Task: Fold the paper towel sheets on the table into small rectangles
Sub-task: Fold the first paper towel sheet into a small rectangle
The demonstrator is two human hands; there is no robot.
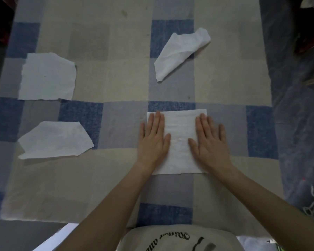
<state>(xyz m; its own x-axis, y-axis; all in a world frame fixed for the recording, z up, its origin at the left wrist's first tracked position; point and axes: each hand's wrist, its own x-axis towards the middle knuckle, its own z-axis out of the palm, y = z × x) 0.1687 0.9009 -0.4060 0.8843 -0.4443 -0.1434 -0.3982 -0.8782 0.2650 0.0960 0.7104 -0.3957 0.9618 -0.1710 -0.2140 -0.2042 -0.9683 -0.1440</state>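
White paper towel lies flat under both hands near the middle of the tabletop (116, 178), which is covered by a checked cloth of blue, grey and cream squares. The left hand (153, 140) presses palm-down on the left side of this paper towel sheet (179, 134), fingers straight and together, grasping nothing; its little finger reaches past the sheet's left edge onto the cloth. The right hand (209, 142) lies the same way on the right side, fingers extended and slightly spread, its outer fingers over the sheet's right edge. Between the two thumbs a strip of the sheet shows, faintly creased.

Beyond the hands, toward the far side, a crumpled sheet (179, 53) rests at a slant, one end bunched up. Well apart to the left lie two more: a far flat sheet (47, 77) with ragged edges, and a near flat sheet (54, 140) with angled corners. At the bottom edge, the person's light printed shirt (170, 238) shows.
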